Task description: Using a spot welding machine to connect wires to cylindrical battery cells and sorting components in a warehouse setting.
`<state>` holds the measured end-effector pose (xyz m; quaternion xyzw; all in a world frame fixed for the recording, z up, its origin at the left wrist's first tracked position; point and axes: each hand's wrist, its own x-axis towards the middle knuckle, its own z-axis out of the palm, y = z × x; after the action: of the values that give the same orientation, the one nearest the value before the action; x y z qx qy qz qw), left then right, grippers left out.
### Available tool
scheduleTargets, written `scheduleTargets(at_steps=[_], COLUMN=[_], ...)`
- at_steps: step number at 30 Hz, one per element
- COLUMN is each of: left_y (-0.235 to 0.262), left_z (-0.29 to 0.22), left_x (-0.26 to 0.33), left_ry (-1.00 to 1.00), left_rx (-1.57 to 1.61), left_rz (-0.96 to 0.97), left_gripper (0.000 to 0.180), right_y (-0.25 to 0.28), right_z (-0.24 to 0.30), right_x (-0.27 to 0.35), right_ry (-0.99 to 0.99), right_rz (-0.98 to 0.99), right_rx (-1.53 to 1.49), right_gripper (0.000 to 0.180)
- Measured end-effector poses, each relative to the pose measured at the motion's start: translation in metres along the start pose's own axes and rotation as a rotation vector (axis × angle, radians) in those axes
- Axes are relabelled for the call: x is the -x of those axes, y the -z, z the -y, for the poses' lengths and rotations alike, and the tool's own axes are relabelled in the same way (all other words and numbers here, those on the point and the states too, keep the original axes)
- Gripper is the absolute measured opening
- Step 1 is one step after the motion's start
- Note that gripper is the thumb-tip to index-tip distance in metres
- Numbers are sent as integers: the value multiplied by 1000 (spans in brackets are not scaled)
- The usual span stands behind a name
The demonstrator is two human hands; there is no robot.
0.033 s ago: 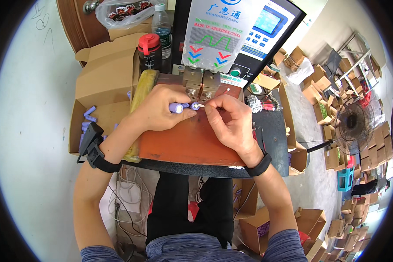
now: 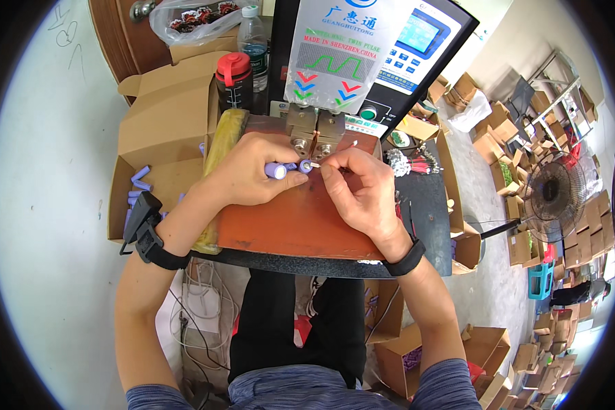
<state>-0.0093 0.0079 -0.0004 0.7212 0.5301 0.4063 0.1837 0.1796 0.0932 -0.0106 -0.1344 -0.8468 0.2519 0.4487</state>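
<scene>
My left hand (image 2: 253, 167) is closed around purple cylindrical battery cells. One cell (image 2: 275, 170) sticks out by the thumb, and another cell (image 2: 305, 166) has its end turned toward my right hand. Thumb and index finger of my right hand (image 2: 362, 188) pinch a small pale strip (image 2: 315, 165) against that cell's end; its far part is hidden by the fingertips. Just above the cell are the metal electrode holders (image 2: 316, 130) of a spot welding machine (image 2: 331, 58). A small white tip (image 2: 354, 144) shows above my right hand.
An orange-brown mat (image 2: 287, 225) covers the bench under my hands. To the left are a yellow wrapped bar (image 2: 222, 147) and a cardboard box (image 2: 160, 130) with loose purple cells. Bottles (image 2: 235, 82) stand behind. White-tipped red wire leads (image 2: 420, 162) lie at right, near a fan (image 2: 550, 195).
The small white tip above my right hand has shifted slightly down and left. Both hands keep their places and their hold.
</scene>
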Motion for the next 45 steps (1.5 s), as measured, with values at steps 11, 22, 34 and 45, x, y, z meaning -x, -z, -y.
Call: scheduleTargets(at_steps=[11,22,34,45], left_y=[-1,-2,-4,-5], left_z=[10,11,6,14], left_x=[-4,-3,-2,-2], left_ry=[-124,-109,-45,-204], left_rx=[-46,-43,-38,-65], left_rz=[-8,-24,-41,-124], left_gripper=[12,12,16,21], right_y=[-1,-3,-3,-4], right_z=[0,1,0,-1], right_x=[-2,-4,-3,-3], right_ry=[-16,-5,25,-1], right_rz=[3,22,32,-33], right_rx=[32,31,74,46], right_gripper=[5,7,9,5])
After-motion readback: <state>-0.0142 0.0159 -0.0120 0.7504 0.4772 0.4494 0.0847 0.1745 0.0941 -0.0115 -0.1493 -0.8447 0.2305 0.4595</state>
